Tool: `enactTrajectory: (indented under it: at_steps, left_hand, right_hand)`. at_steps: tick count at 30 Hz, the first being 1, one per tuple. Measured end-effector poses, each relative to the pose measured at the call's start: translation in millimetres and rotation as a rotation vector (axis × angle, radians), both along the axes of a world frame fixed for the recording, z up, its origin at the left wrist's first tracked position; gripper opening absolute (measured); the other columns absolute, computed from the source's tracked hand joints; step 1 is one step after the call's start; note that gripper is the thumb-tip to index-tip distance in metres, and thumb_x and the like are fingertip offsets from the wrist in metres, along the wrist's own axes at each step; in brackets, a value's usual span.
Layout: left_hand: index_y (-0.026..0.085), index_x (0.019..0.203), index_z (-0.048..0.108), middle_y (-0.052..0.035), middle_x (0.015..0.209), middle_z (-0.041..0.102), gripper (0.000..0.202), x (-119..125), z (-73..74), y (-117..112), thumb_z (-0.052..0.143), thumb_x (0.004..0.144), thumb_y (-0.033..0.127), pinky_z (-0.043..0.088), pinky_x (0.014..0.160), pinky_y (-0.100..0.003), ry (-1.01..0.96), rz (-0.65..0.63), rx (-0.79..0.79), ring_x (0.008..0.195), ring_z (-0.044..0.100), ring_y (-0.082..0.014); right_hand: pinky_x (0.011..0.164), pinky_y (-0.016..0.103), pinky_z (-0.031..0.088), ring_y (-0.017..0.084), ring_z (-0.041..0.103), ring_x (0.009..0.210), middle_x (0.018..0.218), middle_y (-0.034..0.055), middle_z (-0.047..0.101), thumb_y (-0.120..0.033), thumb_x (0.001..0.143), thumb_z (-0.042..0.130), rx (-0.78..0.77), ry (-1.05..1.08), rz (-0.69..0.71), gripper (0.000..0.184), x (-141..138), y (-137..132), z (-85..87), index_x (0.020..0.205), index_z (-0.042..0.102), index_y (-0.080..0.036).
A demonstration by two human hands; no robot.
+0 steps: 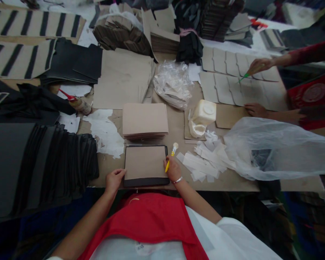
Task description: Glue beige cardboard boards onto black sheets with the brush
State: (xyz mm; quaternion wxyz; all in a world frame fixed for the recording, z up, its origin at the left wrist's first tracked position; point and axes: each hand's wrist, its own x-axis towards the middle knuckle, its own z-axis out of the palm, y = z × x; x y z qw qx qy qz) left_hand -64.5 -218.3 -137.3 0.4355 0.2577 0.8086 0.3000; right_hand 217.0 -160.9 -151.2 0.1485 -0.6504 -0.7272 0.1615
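Note:
A grey-brown cardboard sheet point(146, 162) lies on a slightly larger black piece point(146, 181), whose dark border shows mostly along the near edge. My left hand point(115, 179) has its fingers closed at the left edge of these layers. At the right edge is my right hand point(173, 170), wrapped round a yellow-handled brush point(167, 165) with its pale bristles pointing away from me. The right fingertips also touch the sheet's edge. Just behind stands a stack of similar cardboard sheets point(145, 119).
White paper strips point(203, 160) and a cut-open white plastic jug point(204, 112) lie to the right, beside clear plastic sheeting point(295, 150). Black folded pieces point(43, 162) are piled left, near a red-tipped bottle point(81, 105). A co-worker's hand point(260, 65) holds a green-tipped tool over laid-out boards.

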Motion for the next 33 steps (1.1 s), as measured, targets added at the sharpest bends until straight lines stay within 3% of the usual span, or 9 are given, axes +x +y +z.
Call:
enactTrajectory:
  at_steps: [8, 14, 20, 33]
  left_hand:
    - [0.014, 0.067, 0.069, -0.0045, 0.064, 0.068, 0.023, -1, 0.5, 4, 0.064, 0.062, 0.036, 0.044, 0.059, -0.025, 0.056, -0.041, 0.021, 0.061, 0.060, -0.0162]
    - [0.014, 0.069, 0.070, -0.0040, 0.066, 0.068, 0.023, -4, -1.2, 1, 0.062, 0.064, 0.036, 0.043, 0.060, -0.024, 0.094, -0.076, 0.000, 0.064, 0.061, -0.0164]
    - [0.014, 0.071, 0.070, -0.0055, 0.070, 0.070, 0.026, -4, 7.1, 1, 0.062, 0.064, 0.037, 0.044, 0.064, -0.026, 0.103, -0.118, -0.025, 0.069, 0.063, -0.0185]
    - [0.017, 0.076, 0.070, -0.0054, 0.077, 0.071, 0.037, -10, 10.8, 5, 0.055, 0.065, 0.049, 0.048, 0.067, -0.029, 0.257, -0.342, -0.111, 0.077, 0.065, -0.0225]
  right_hand:
    - [0.055, 0.027, 0.039, 0.016, 0.057, 0.060, 0.078, 0.0088, 0.064, -0.036, 0.087, 0.041, 0.018, 0.036, -0.005, 0.029, 0, 4, -2.8, 0.100, 0.053, -0.013]
    - [0.059, 0.026, 0.039, 0.017, 0.058, 0.066, 0.080, 0.0085, 0.064, -0.030, 0.085, 0.046, -0.079, -0.024, -0.012, 0.024, -5, 5, 7.0, 0.101, 0.052, -0.013]
    - [0.061, 0.025, 0.040, 0.017, 0.060, 0.070, 0.084, 0.0088, 0.064, -0.026, 0.085, 0.046, -0.162, -0.038, -0.048, 0.022, -8, 4, 13.0, 0.103, 0.050, -0.014]
    - [0.067, 0.027, 0.042, 0.019, 0.061, 0.077, 0.090, 0.0101, 0.065, -0.023, 0.090, 0.041, -0.300, -0.048, -0.094, 0.024, -13, 4, 18.7, 0.111, 0.050, -0.015]
